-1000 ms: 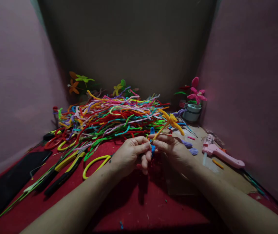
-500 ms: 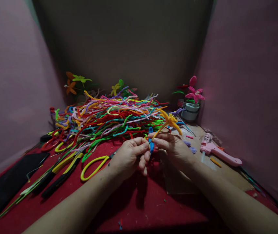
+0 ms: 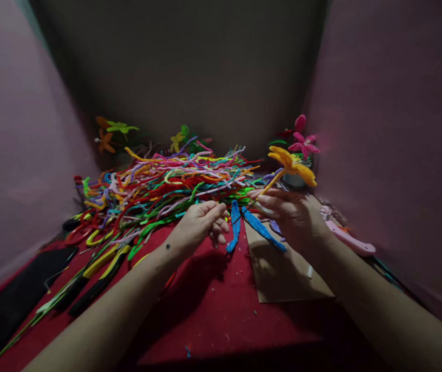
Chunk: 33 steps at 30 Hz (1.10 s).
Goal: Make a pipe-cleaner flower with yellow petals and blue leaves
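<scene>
My right hand (image 3: pixel 293 214) pinches the stem of an orange-yellow pipe-cleaner flower (image 3: pixel 294 168) between thumb and fingers, its bloom tilted up to the right. The stem's thin dark lower end points down-left toward my left hand (image 3: pixel 207 222). That hand is loosely curled, its fingers somewhat apart, with nothing visible in them. Just below the stem are two blue pipe-cleaner pieces, a narrow one (image 3: pixel 235 227) beside my left fingertips and a slanting one (image 3: pixel 263 230) over the cardboard (image 3: pixel 283 284). Whether they touch the stem I cannot tell.
A heap of coloured pipe cleaners (image 3: pixel 190 178) lies behind my hands. Pliers (image 3: pixel 100 274) and a black flat object (image 3: pixel 23 279) are at left. A pink glue gun (image 3: pixel 350 239) is at right, and pink flowers (image 3: pixel 304 144) stand at the back right.
My hands have moved apart; the left no longer pinches the stem. The flower has moved up and right with my right hand. Both blue pieces now show spread apart.
</scene>
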Available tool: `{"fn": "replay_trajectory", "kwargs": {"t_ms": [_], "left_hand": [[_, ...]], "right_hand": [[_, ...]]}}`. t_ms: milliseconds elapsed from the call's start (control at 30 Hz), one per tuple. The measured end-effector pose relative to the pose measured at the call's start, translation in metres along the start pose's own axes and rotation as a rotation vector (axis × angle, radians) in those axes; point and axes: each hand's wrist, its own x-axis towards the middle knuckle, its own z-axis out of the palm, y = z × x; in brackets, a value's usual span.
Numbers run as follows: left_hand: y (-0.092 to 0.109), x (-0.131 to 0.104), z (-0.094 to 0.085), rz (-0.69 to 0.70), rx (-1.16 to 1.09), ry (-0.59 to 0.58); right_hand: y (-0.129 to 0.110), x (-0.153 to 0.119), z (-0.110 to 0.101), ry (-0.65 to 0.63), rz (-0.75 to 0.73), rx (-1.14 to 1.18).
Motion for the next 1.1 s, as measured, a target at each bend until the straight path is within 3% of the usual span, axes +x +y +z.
{"fn": "replay_trajectory", "kwargs": {"t_ms": [67,233,333,600,700,833,900,1000,1100], "left_hand": [[-0.005,0.009,-0.003,-0.063,0.247,0.06],[-0.021,0.023,0.009,0.003,0.91,-0.02],[-0.02,0.026,0.02,-0.005,1.157,-0.035],[-0.019,0.022,0.02,-0.005,1.189,-0.039],[-0.016,0.011,0.019,0.075,1.134,0.057],[-0.013,0.001,0.019,0.305,0.827,0.247],[-0.012,0.0,0.018,0.319,0.763,0.267],[-0.013,0.001,0.013,0.287,0.873,0.268],[-0.013,0.001,0.007,0.344,0.971,0.297]], "right_hand": [[-0.004,0.003,-0.01,0.029,0.0,0.023],[-0.001,0.006,-0.025,0.085,0.003,0.114],[0.005,0.005,-0.029,0.11,-0.021,0.111],[0.009,0.003,-0.032,0.06,0.036,0.16],[0.01,0.002,-0.03,0.015,0.05,0.163],[0.017,-0.002,-0.026,-0.042,0.068,0.102],[0.021,-0.004,-0.023,-0.066,0.061,0.071],[0.021,-0.007,-0.02,-0.105,0.047,0.07],[0.02,-0.009,-0.017,-0.167,0.016,0.068]]}}
